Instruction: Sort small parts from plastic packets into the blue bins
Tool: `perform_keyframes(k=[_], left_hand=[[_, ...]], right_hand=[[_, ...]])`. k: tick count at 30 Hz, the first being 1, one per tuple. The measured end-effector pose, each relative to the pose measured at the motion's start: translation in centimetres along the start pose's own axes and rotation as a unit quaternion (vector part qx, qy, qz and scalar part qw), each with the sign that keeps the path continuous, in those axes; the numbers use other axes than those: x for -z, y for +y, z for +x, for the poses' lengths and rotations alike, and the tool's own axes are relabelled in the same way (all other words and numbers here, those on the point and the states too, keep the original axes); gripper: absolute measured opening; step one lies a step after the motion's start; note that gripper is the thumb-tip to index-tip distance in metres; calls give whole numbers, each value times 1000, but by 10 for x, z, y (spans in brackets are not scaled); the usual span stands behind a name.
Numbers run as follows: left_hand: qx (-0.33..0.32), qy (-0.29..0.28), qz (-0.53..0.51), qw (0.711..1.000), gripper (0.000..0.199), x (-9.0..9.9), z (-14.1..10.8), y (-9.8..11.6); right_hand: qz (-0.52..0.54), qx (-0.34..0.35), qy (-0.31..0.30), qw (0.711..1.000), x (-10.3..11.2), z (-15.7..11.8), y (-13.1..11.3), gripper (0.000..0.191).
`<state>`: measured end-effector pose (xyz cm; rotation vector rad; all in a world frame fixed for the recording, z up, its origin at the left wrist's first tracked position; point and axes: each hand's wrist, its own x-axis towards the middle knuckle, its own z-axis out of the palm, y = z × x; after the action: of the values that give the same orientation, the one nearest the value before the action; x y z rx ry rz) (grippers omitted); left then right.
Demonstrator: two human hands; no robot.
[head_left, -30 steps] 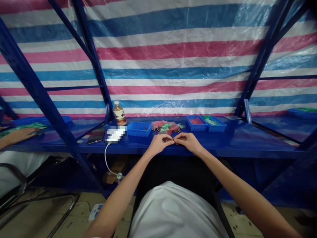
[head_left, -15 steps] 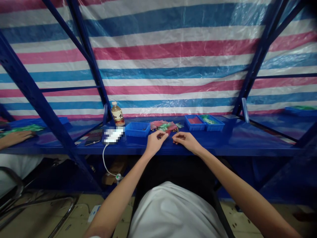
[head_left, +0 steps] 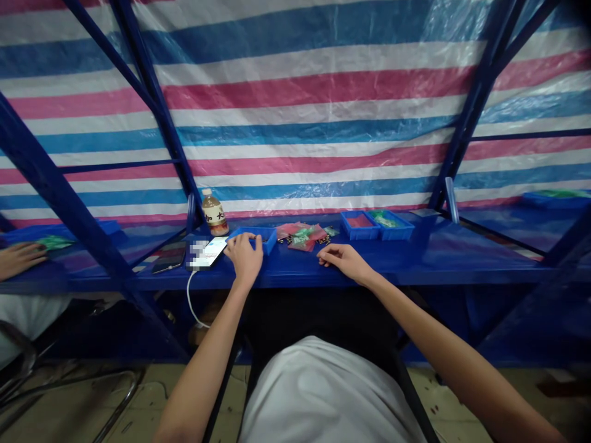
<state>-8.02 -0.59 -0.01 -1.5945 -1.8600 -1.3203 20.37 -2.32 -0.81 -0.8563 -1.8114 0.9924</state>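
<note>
My left hand [head_left: 245, 257] is over the near left corner of a blue bin [head_left: 268, 241], its fingers apart and bent. Its outer fingers reach the right edge of a lit phone [head_left: 213, 251]; whether they touch the screen I cannot tell. My right hand [head_left: 345, 261] rests on the blue table with fingers curled together; anything inside them is hidden. Between the hands, a little further back, lies a pile of red plastic bags [head_left: 303, 245] and green plastic bags [head_left: 303, 234]. Small dark and brass-coloured pieces [head_left: 323, 239] lie beside the pile.
Behind my right hand stand a blue bin of red bags [head_left: 360, 232] and another of green bags [head_left: 390, 229]. A drink bottle [head_left: 215, 215] and a dark phone [head_left: 168, 258] are at left. Blue frame posts [head_left: 157, 101] flank the table. A co-worker's hand [head_left: 23, 257] is far left.
My left hand has moved left from the bag pile to the blue bin and lit phone, and its fingers have spread. My right hand stays curled in nearly the same place.
</note>
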Motion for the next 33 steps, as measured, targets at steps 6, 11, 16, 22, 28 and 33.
perform_keyframes(k=[6, 11, 16, 22, 28, 33], left_hand=[[27, -28, 12, 999, 23, -3, -3, 0], [21, -55, 23, 998, 30, -3, -3, 1], [-2, -41, 25, 999, 33, -2, -6, 3], [-157, -39, -16, 987, 28, 4, -20, 29], [-297, -201, -117, 926, 38, -14, -25, 61], [-304, -301, -104, 898, 50, -34, -21, 65]], right_hand=[[-5, 3, -1, 1000, -1, -1, 0, 31], [-12, 3, 0, 1000, -3, -1, -1, 32], [-8, 7, -1, 1000, -2, 0, 1, 33], [2, -8, 24, 1000, 1, 1, 2, 37], [-47, 1, 58, 997, 4, 4, 3, 34], [-296, 107, 83, 946, 14, 6, 9, 25]])
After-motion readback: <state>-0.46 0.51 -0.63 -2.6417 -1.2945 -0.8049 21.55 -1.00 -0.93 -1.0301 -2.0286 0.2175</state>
